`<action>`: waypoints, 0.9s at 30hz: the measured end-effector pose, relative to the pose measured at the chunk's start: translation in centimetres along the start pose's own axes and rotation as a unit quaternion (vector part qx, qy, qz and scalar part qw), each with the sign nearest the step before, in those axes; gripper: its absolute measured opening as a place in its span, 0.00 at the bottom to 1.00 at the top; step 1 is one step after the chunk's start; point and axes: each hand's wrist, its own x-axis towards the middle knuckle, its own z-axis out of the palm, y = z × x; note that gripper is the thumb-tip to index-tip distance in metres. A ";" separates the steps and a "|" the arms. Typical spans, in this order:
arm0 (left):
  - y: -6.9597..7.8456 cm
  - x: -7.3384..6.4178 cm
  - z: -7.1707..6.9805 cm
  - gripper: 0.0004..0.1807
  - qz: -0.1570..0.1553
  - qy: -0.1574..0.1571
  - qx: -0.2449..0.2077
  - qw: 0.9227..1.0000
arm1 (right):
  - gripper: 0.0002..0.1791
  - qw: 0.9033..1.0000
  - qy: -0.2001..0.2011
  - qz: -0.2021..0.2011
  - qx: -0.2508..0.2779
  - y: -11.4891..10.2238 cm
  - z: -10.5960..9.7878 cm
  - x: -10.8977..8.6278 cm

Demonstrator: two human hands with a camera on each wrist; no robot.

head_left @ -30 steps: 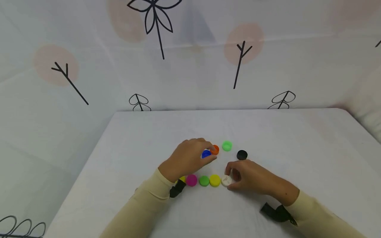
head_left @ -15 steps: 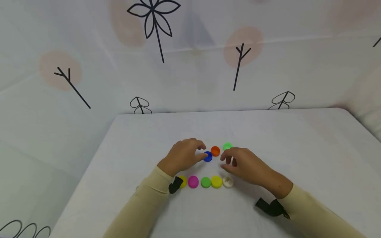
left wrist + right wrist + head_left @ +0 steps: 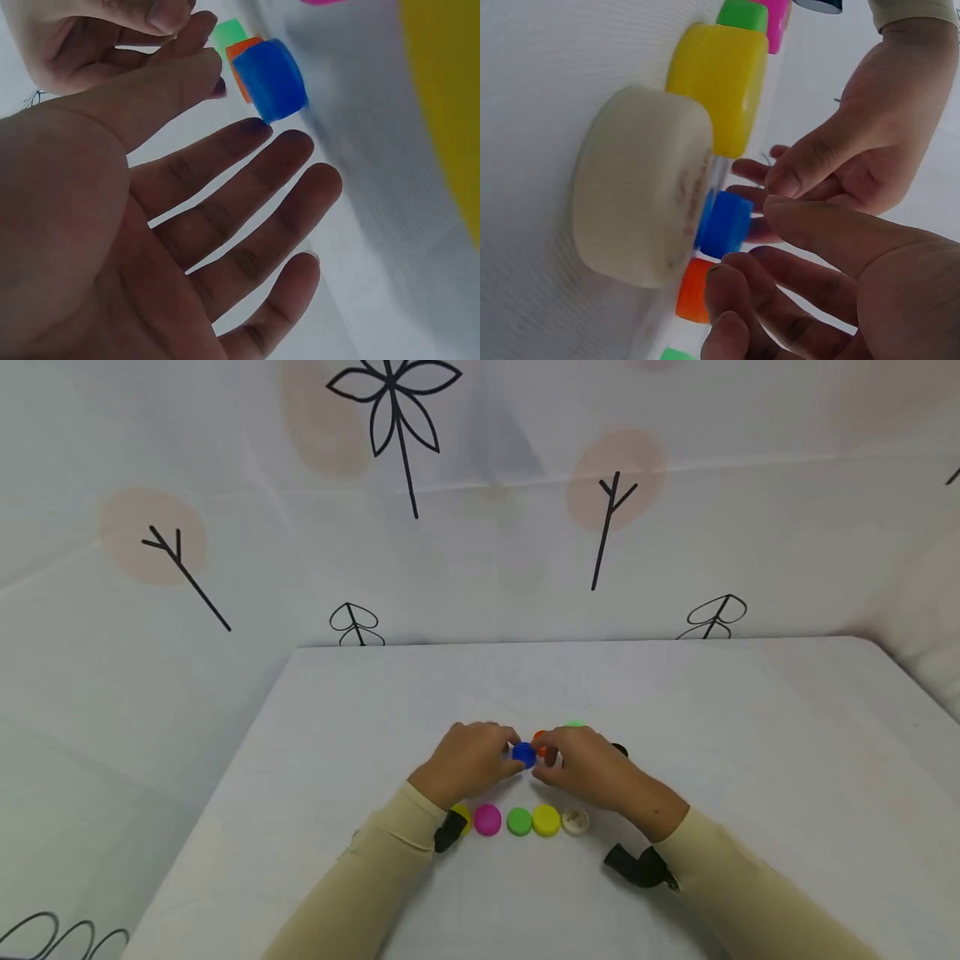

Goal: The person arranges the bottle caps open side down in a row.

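Observation:
A blue bottle cap (image 3: 524, 755) sits between both hands on the white table. The left hand (image 3: 465, 764) has its index fingertip and thumb at the near sides of the blue cap; in the left wrist view its other fingers (image 3: 255, 247) spread out straight. From the opposite side the right hand (image 3: 588, 764) reaches in, thumb and fingertips apart and loosely bent right beside the cap, with nothing between them. Just behind is an orange cap (image 3: 696, 291), partly covered by the right hand in the head view. A light green cap (image 3: 575, 724) shows only its far edge.
In front lies a row of caps: yellow, mostly behind the left wrist's black strap (image 3: 450, 832), magenta (image 3: 487, 820), green (image 3: 519, 822), yellow (image 3: 546, 821) and off-white (image 3: 575, 822). A black cap (image 3: 619, 749) peeks out behind the right hand. A printed cloth backdrop (image 3: 480, 560) rises behind the table.
The right hand has let go of the off-white cap in the front row and moved up and left to the blue cap. The left hand has shifted slightly and stays by the blue cap.

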 end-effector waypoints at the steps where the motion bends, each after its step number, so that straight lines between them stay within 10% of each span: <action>1: 0.0 0.0 0.1 0.19 0.003 0.003 0.005 1.000 | 0.17 1.000 -0.001 0.000 -0.002 0.0 0.0 0.0; 27: 0.3 0.0 0.2 0.18 0.009 -0.009 -0.017 1.000 | 0.14 1.000 0.000 -0.017 0.014 0.5 0.6 0.2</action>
